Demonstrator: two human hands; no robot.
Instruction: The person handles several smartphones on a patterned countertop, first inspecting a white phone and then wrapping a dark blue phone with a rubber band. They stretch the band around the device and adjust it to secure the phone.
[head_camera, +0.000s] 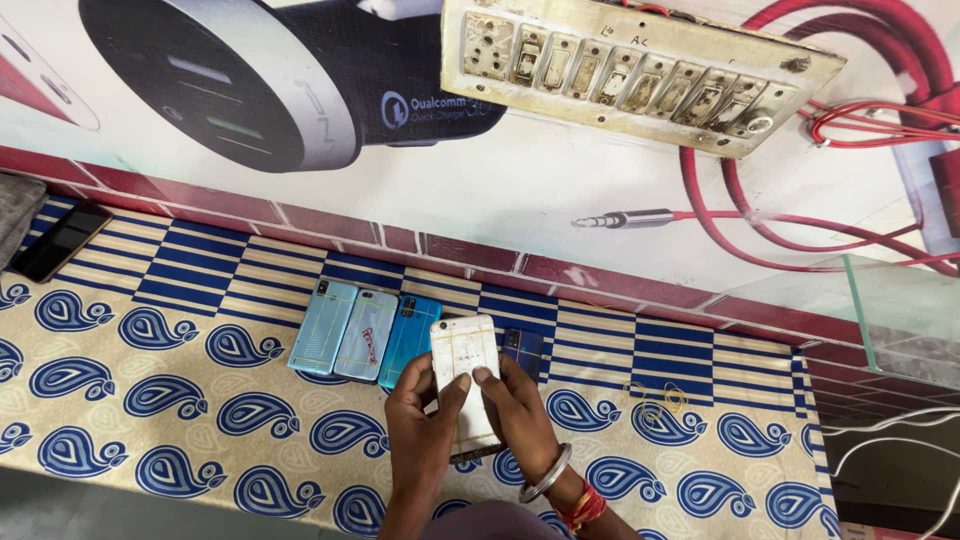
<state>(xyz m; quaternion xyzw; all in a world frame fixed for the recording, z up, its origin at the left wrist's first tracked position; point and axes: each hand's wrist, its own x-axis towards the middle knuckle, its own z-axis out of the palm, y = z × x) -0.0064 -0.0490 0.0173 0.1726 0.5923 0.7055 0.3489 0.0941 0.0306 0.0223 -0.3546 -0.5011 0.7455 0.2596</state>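
Black phone (60, 241): flat glossy slab, upper left of the frame, near the worktop (150, 400) edge; a stray sleeve could knock it off.
Cloth: paisley and blue stripes, soft and probably slippery under the phones.
Row of phones (365, 333): three smooth bluish backs, touching side by side at centre.
Left hand (420, 420): fingers curled on the white phone (463, 375), thumb on its back.
White phone: scuffed, rounded, lower centre, held above the cloth; loose grip risks a drop.
Right hand (520, 405): fingers clasping its edge; metal bangle (546, 476) could scratch.
Dark phone (524, 347): half hidden behind.
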